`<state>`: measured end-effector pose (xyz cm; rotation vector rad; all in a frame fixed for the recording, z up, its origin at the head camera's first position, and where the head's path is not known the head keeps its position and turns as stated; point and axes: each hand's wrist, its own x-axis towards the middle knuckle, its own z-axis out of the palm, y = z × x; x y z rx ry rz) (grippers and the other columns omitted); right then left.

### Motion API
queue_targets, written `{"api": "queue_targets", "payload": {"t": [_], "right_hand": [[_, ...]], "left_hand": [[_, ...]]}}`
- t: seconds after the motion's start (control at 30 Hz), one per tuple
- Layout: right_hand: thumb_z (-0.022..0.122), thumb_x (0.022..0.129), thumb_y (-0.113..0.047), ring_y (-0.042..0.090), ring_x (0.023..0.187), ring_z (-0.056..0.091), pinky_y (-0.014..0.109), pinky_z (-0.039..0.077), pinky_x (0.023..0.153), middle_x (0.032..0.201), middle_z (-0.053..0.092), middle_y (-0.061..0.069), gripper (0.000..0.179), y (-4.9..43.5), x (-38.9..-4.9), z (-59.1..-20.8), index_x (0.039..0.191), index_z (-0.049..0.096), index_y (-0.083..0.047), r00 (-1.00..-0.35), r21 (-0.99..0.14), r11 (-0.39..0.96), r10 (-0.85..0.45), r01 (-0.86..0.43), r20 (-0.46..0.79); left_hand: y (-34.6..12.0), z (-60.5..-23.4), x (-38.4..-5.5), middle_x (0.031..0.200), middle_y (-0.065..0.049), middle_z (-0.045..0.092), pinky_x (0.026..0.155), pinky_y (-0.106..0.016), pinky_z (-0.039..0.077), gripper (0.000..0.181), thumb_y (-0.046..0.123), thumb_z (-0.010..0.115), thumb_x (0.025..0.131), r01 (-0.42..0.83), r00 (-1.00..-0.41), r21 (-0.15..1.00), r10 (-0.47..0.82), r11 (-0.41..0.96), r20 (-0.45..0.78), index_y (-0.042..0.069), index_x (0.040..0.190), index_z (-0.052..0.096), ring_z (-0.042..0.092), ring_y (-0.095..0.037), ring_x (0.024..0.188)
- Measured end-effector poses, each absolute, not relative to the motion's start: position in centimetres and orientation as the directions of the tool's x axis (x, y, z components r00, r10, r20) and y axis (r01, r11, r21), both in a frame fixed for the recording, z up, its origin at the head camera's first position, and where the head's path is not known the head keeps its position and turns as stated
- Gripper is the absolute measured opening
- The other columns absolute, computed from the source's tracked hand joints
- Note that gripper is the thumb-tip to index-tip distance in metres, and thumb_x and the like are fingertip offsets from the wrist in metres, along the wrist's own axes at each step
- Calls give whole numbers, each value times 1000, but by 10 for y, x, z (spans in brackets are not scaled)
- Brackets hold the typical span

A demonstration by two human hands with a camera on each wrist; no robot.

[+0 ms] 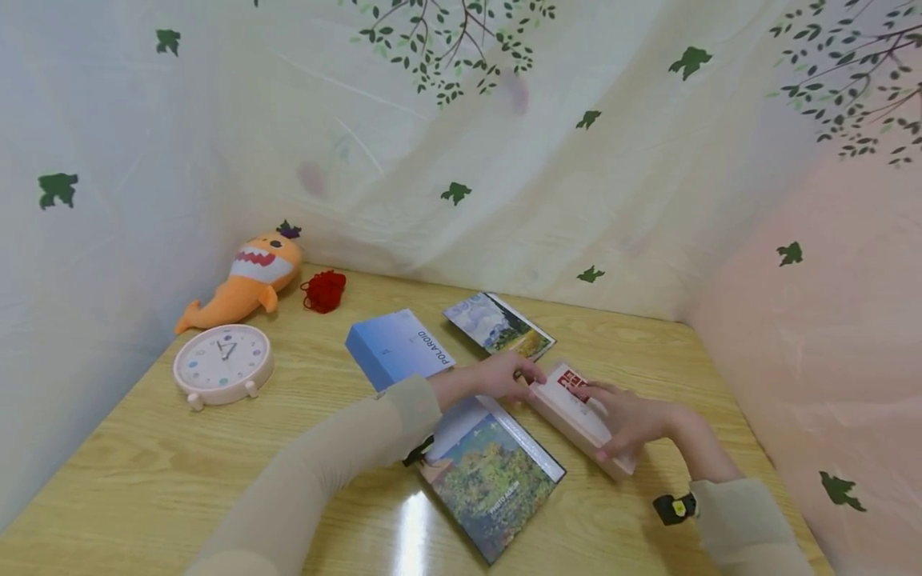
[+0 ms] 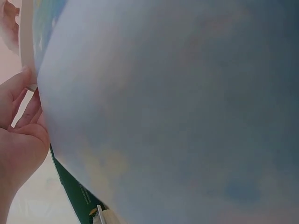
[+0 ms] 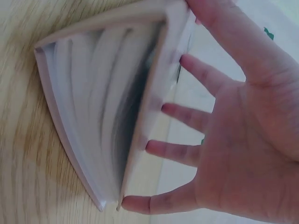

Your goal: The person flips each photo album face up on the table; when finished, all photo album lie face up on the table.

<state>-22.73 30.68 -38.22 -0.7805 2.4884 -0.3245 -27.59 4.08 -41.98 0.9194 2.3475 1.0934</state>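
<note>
A thick pale pink book [image 1: 569, 424] with a red label lies cover up on the right of the table in the head view. My left hand [image 1: 504, 376] pinches its far left corner between thumb and fingers. Across the cover rests my right hand [image 1: 634, 416], reaching over from the right side. In the right wrist view the book's pages [image 3: 93, 116] fan apart, and the spread, nearly straight fingers of my right hand [image 3: 247, 126] touch the cover. A blurred bluish surface fills most of the left wrist view, beside my left hand [image 2: 21, 149].
Under my left forearm lies a photo album [image 1: 490, 480], near a blue Polaroid box [image 1: 396, 344]. A painting-covered book [image 1: 497, 324] is behind them. To the left are a pink clock [image 1: 223, 364], red yarn [image 1: 326, 291] and an orange shark plush [image 1: 248, 280]. Printed cloth encloses the table.
</note>
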Motion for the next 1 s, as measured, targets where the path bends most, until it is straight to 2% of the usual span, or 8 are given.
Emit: {"api": "queue_targets", "payload": {"t": [0.2,0.33,0.5,0.73,0.87,1.0], "right_hand": [[77,74,-45,59,132,16,77,18,96,152,15,28,93,318,-232,-381,147,31,-11,-696,-449,787,-600,-424,-394],[77,75,-36,58,133,14,78,15,96,151,15,30,88,326,-237,-383,144,33,-6,-687,-504,760,-622,-411,-377],[78,75,-30,57,135,7,77,10,98,152,12,29,86,331,-241,-389,144,34,-4,-670,-569,726,-644,-385,-368],[79,73,-28,55,136,4,75,8,101,153,9,27,87,331,-243,-392,144,34,-5,-664,-566,731,-642,-380,-383],[79,71,-27,54,137,5,73,9,103,154,8,27,91,329,-243,-393,146,32,-6,-675,-534,754,-623,-383,-395],[80,71,-26,55,136,6,74,11,102,154,8,27,94,328,-244,-393,147,28,-5,-686,-515,766,-610,-384,-396]], "left_hand": [[42,-422,-278,108,-5,65,54,-16,48,31,11,69,86,427,-701,760,710,490,-64,11,117,66,53,-3,61],[43,-423,-278,107,-5,64,55,-19,51,32,12,69,86,408,-705,769,705,492,-76,12,118,66,57,-8,61],[42,-423,-277,104,-3,64,60,-23,55,29,14,68,87,355,-715,792,690,498,-113,12,116,66,63,-16,71],[41,-423,-277,99,0,67,62,-16,51,25,12,71,85,390,-697,766,707,510,-116,12,110,68,60,-4,79],[41,-425,-275,103,-2,67,64,-17,53,29,8,72,83,390,-677,774,725,498,-126,10,111,68,62,-6,83],[44,-426,-275,108,-3,67,69,-14,51,31,7,71,83,451,-659,734,744,507,-108,10,114,67,63,-7,88]]}}
